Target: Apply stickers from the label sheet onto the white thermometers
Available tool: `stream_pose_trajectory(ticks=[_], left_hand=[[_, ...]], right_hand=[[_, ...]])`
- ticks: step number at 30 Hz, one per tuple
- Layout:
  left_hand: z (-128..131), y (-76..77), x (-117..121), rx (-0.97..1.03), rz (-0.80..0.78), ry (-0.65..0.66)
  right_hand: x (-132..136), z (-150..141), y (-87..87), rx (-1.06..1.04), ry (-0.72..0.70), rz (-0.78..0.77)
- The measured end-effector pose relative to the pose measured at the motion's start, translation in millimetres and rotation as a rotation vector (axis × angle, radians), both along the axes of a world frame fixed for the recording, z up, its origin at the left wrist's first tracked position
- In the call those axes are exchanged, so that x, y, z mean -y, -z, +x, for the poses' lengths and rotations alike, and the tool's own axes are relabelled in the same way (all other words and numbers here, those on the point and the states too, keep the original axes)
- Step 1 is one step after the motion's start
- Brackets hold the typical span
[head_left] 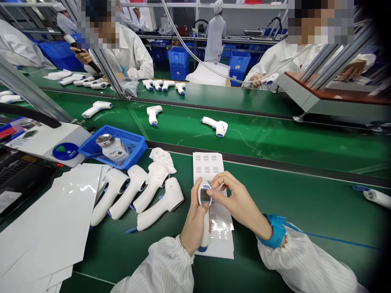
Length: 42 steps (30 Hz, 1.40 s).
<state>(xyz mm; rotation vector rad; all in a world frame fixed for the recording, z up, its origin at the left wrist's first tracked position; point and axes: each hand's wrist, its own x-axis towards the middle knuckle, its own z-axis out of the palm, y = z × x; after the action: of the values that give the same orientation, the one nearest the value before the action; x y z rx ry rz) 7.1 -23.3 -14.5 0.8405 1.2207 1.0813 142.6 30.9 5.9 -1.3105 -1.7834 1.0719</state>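
Observation:
My left hand (193, 221) is wrapped round the handle of a white forehead thermometer (204, 203), its screen facing up. My right hand (236, 203) pinches at the thermometer's head, fingertips on the screen area; whether a small label is between them I cannot tell. Under both hands lies a white sheet of printed labels (208, 165) on the green table. A blue wrist strap (276, 231) with a cord sits on my right wrist.
Several white thermometers (146, 195) and a cloth (161, 156) lie left of my hands. A blue tray (134, 142) holds a bottle (111, 148). White sheets (51, 228) cover the left. More thermometers (215, 125) ride the green belt; co-workers in white coats sit across.

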Motion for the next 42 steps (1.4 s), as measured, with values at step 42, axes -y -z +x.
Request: stream_pose_trajectory(ticks=[42], left_hand=[[-3.9,-7.3,-14.5,0.059,-0.104,0.047]], right_hand=[[-16.5,-13.2,4.9,-0.214,-0.030,-0.096]])
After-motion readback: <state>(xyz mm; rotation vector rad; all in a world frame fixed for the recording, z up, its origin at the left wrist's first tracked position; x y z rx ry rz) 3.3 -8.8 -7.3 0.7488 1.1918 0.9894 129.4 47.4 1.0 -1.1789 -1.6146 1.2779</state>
